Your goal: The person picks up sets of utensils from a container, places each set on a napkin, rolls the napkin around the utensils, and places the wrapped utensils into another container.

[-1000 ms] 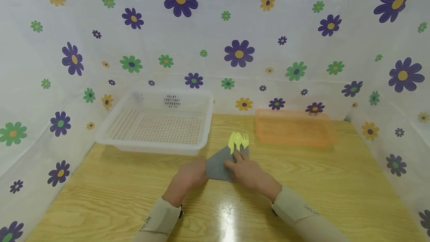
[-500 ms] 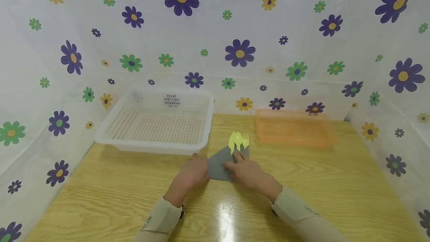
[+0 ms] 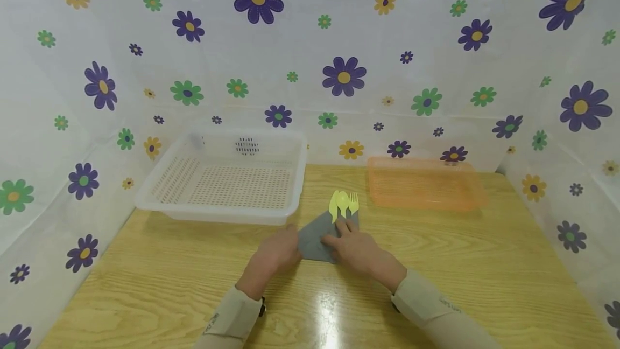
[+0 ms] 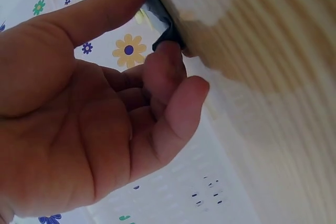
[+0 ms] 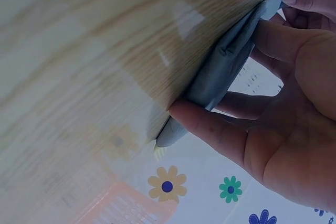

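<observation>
On the wooden table, a folded grey napkin (image 3: 315, 237) lies between both hands. A yellow-green knife (image 3: 333, 206), spoon (image 3: 343, 200) and fork (image 3: 353, 202) stick out of its far side; the napkin and right fingers hide their lower ends. The left hand (image 3: 276, 246) holds the napkin's left corner, with thumb and index finger at the fabric edge in the left wrist view. The right hand (image 3: 359, 249) rests its extended fingers and thumb on the napkin, pressing it beside the cutlery. In the right wrist view, the napkin (image 5: 223, 66) appears as a layered grey roll.
A white perforated basket (image 3: 220, 214) stands at the back left. Back right is a shallow orange basket (image 3: 426, 201). A white curtain with printed flowers (image 3: 310, 42) encloses the table (image 3: 436, 263) at the back and sides.
The left hand shifts very slightly at the napkin's left corner, its thumb lifting briefly and lowering again. The right hand, napkin and cutlery stay in place.
</observation>
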A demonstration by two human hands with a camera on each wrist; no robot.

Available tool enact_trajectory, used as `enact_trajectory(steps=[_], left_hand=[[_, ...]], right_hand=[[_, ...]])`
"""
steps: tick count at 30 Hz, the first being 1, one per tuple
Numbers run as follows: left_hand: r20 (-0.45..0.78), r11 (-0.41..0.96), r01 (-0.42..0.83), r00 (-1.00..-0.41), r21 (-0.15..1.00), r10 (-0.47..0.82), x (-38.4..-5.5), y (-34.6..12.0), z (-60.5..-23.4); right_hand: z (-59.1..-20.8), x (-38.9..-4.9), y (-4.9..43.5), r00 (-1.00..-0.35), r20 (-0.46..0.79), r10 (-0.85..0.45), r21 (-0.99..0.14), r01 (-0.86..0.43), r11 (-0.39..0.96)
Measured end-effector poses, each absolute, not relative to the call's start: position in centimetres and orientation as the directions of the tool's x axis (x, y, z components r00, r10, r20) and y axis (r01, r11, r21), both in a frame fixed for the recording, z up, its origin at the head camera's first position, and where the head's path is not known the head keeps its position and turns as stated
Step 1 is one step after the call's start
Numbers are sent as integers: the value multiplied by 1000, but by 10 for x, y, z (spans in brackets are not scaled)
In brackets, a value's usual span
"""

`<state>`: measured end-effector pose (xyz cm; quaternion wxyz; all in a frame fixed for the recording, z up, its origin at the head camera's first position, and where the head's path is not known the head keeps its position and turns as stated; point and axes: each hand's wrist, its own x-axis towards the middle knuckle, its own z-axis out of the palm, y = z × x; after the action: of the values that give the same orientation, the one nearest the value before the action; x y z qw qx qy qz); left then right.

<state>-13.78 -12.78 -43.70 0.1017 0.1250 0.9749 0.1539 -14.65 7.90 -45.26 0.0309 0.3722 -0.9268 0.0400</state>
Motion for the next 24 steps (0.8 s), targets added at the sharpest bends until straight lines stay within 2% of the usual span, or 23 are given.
enact_trajectory(steps=[9, 16, 24], left_hand=[[-132, 891, 236, -943, 387, 307, -142, -126, -436], [-148, 906, 249, -938, 342, 313, -141, -124, -434], [-149, 905, 240, -940, 352, 308, -141, -125, -435]], right_hand=[[-454, -147, 80, -729, 70, -681, -44, -684, 728], [-456, -148, 79, -730, 73, -680, -58, -684, 728], [-456, -148, 79, -723, 86, -685, -37, -690, 723]])
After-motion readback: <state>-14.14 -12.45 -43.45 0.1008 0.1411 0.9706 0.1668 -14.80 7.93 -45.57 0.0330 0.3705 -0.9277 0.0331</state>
